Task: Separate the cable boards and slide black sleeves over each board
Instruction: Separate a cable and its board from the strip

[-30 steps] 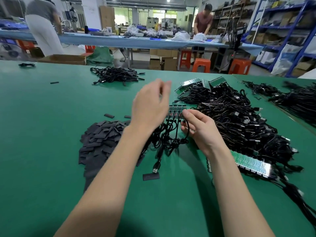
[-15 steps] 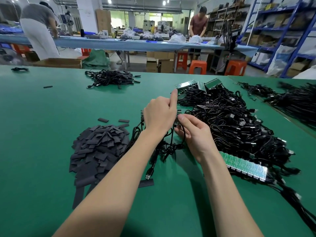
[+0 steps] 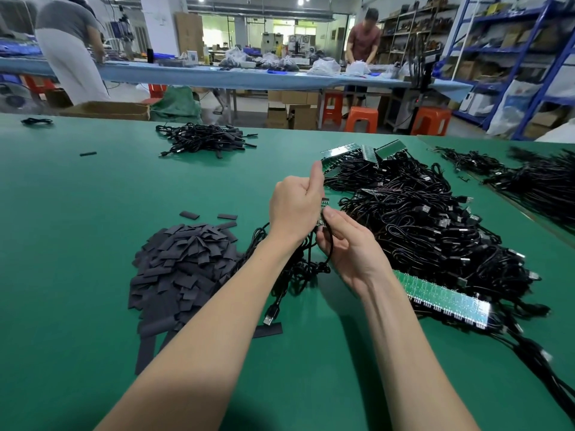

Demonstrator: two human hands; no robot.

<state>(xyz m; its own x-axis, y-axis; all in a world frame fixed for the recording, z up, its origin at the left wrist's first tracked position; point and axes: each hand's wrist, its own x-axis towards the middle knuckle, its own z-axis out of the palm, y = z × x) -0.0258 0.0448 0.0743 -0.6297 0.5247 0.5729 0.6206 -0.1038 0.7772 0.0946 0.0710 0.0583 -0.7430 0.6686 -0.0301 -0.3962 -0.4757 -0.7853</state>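
Note:
Above the green table both hands hold a short strip of small cable boards point(image 3: 323, 210) between them. My left hand point(image 3: 295, 206) curls round its upper part, thumb raised. My right hand point(image 3: 348, 247) pinches the lower part, with black cables point(image 3: 298, 269) hanging from the strip down to the table. A heap of flat black sleeves point(image 3: 186, 262) lies to the left of my hands. A long green board panel point(image 3: 441, 295) with cables attached lies to the right of my right wrist.
A big tangle of black cables with more board panels point(image 3: 420, 219) fills the right side. A smaller cable pile point(image 3: 202, 140) sits at the far middle. Loose sleeves point(image 3: 267, 331) lie near my left forearm. Two people stand at a far bench.
My left hand has come down from an open reach and closed on the strip. Both hands have lifted it and turned it from lying across to nearly upright.

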